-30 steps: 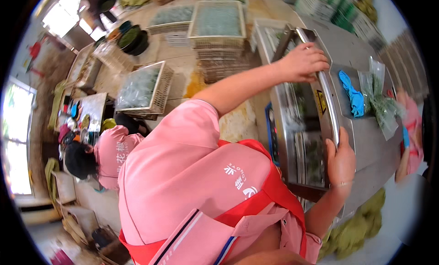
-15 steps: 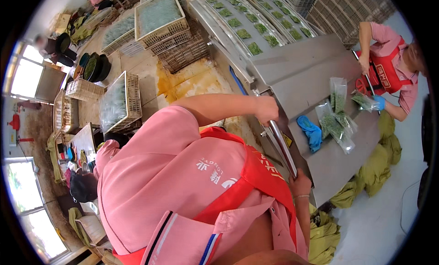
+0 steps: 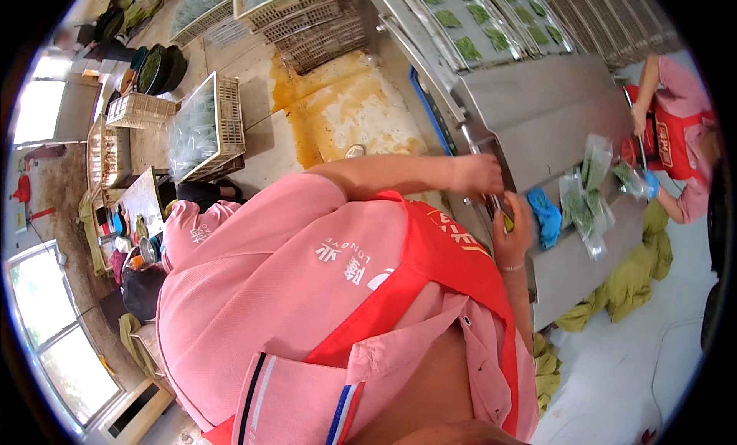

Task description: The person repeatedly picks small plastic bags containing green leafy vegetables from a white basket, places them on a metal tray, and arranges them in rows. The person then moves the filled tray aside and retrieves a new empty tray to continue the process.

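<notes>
My left hand [image 3: 476, 174] is closed in a fist over the upper part of a metal bar [image 3: 492, 203] at the near edge of a steel machine [image 3: 553, 115]. My right hand [image 3: 513, 234], wearing a thin bracelet, sits just below it with its fingers curled at the same bar. A bit of yellow sticker shows beside the right fingers. The bar is mostly hidden by both hands. On the steel surface to the right lies a crumpled blue glove [image 3: 544, 217]. Clear bags of green leaves [image 3: 587, 207] lie beyond the glove.
A co-worker in a red apron [image 3: 679, 142] stands right, a blue-gloved hand [image 3: 651, 185] at a bag. Trays of greens [image 3: 480, 26] lie at the machine's far end. Crates [image 3: 230, 126] stand left, another person's pink sleeve [image 3: 192, 230] below them. Yellow-green sacks [image 3: 614, 284] lie right.
My right hand has moved up along the bar, close to my left hand, which stays near the bar's upper part. My view has shifted, so the machine appears farther right.
</notes>
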The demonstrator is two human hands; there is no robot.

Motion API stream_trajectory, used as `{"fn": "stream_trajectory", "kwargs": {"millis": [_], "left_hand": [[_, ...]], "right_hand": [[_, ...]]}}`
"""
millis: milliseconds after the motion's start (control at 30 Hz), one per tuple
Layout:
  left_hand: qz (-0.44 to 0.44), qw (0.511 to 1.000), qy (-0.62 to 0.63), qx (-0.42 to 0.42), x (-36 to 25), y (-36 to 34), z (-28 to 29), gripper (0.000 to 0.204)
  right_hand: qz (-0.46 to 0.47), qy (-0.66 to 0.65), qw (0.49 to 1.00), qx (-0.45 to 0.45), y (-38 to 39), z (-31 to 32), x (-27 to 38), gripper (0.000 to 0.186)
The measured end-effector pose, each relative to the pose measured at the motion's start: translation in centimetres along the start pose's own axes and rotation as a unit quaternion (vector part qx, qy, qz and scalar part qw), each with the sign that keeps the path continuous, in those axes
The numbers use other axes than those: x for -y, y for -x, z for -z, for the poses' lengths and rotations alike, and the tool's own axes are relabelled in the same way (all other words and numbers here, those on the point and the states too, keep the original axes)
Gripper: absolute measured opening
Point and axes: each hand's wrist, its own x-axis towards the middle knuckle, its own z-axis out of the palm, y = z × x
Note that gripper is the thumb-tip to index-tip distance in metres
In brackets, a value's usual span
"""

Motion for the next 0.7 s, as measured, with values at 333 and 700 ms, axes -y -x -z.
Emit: {"fn": "stream_trajectory", "kwargs": {"millis": [333,700], "left_hand": [[0.164,0.97,0.044,-0.173,10.2,23.6,9.7,0.027],[0.429,0.89,0.11,-0.107,22.3,31.8,17.8,0.015]], "right_hand": [[-0.073,-0.164,0.982,0.068,-20.3,-17.8,2.0,0.019],[-0.228,0.137,0.962,0.055,-34.0,-20.9,-11.6,0.029]]}}
